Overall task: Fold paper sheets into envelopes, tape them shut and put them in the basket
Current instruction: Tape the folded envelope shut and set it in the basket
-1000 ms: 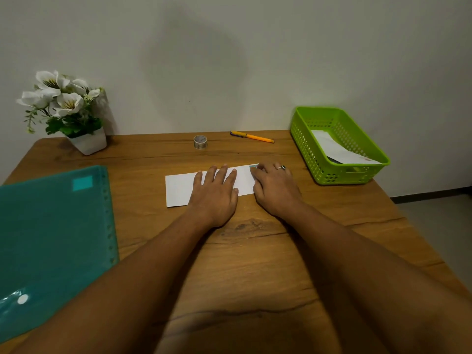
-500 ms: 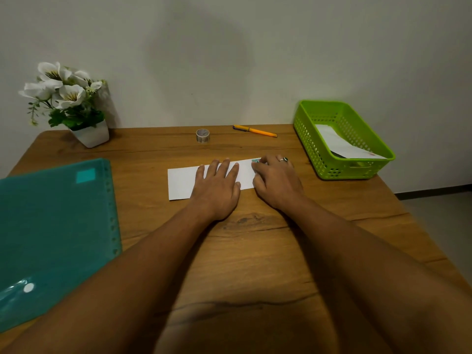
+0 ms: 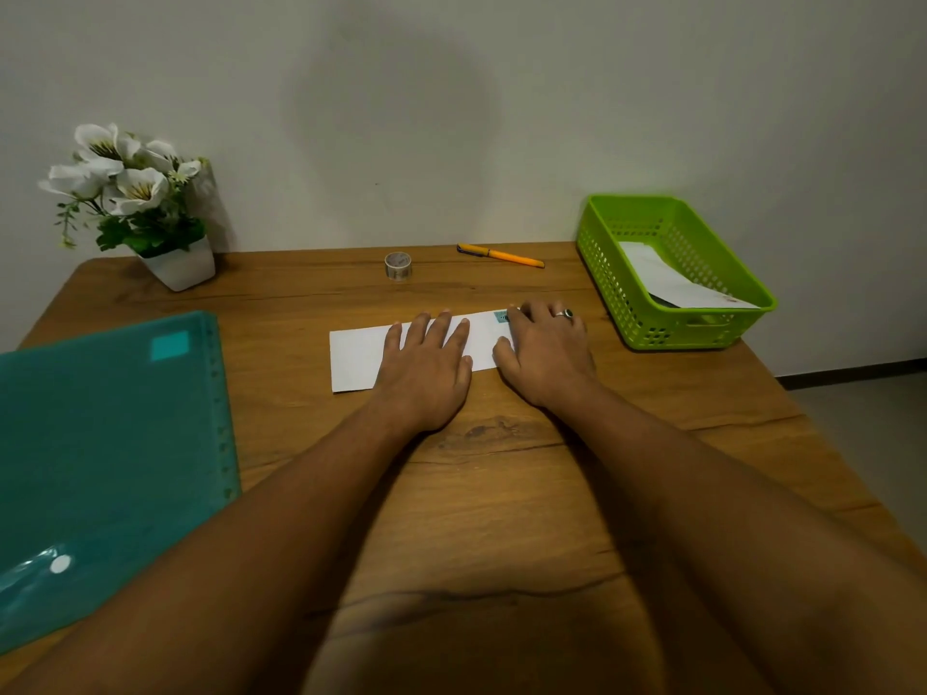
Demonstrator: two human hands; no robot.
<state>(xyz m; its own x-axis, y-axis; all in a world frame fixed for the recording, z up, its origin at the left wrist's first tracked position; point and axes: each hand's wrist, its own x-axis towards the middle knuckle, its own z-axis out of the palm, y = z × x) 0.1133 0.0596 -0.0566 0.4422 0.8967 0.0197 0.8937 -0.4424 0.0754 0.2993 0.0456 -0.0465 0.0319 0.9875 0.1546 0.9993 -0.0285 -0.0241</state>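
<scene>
A folded white paper envelope lies flat on the wooden table in the middle. My left hand presses on its centre with straight fingers. My right hand, wearing a ring, rests on the envelope's right end, fingers bent over the edge near a small teal mark. A roll of clear tape stands behind the envelope. The green basket at the right holds a white envelope.
An orange pen lies near the wall beside the tape. A teal plastic folder covers the table's left side. A white pot of white flowers stands at the back left corner. The wall runs along the table's far edge.
Both hands stay on the envelope; the view has shifted slightly, and my right hand's fingers have slid a little along the right end.
</scene>
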